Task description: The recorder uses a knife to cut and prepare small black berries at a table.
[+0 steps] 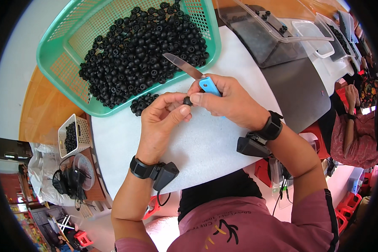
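Note:
Between the fingertips of both hands is a small round black part [187, 101], much of it covered by fingers. My left hand [166, 112] pinches it from the left. My right hand [222, 98] meets it with thumb and fingertips, and also grips a knife by its blue handle [210, 85]. The knife's blade [182, 65] points up and left, over the green basket [216, 38]. Masses of black round parts with holes [143, 50] fill that basket. A small pile of the same parts [142, 103] lies on the white table cover, just beyond my left hand.
A clear plastic bin [277, 48] stands at the far right on a dark board [300, 90]. To the left is a small white basket [85, 132] of black parts, with a headset and cables [71, 180] nearby. Another person [355, 134] sits at the right.

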`<state>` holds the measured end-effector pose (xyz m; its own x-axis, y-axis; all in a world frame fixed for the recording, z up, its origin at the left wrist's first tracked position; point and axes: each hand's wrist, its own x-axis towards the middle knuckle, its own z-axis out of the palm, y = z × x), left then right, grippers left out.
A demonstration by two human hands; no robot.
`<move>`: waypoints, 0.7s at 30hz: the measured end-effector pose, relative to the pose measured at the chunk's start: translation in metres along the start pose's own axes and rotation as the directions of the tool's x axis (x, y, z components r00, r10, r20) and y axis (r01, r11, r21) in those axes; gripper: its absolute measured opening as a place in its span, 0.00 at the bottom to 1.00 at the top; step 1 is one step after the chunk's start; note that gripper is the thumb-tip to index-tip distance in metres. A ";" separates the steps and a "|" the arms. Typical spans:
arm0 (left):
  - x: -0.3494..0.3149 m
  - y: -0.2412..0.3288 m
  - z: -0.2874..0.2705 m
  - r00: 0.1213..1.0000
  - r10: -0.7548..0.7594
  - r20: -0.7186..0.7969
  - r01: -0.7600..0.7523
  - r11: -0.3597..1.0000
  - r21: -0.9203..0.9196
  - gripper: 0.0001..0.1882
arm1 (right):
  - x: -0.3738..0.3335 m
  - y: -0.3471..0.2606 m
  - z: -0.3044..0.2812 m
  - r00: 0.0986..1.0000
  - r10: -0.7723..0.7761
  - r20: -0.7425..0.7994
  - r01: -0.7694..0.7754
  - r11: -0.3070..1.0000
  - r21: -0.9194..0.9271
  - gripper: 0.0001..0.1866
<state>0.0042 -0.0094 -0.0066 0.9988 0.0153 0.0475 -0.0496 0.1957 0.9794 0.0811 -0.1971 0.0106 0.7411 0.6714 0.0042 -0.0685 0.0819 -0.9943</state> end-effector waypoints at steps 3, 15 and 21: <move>0.001 0.000 -0.002 1.000 -0.001 -0.006 0.001 1.000 -0.024 0.12 | 0.000 0.000 -0.001 0.993 -0.111 -0.032 0.107 0.989 -0.098 0.13; -0.003 0.007 -0.001 0.998 0.051 -0.032 -0.053 0.997 -0.048 0.14 | -0.001 -0.003 -0.010 0.861 -0.450 0.238 0.506 0.703 -0.500 0.11; -0.004 0.009 -0.003 0.999 0.047 -0.013 -0.047 0.999 -0.020 0.14 | 0.002 0.001 -0.012 0.849 -0.474 0.235 0.517 0.653 -0.553 0.13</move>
<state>-0.0005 -0.0053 0.0011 0.9952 0.0368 0.0910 -0.0968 0.2147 0.9719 0.0901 -0.2045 0.0085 0.5047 0.7041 0.4995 0.7080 -0.0064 -0.7062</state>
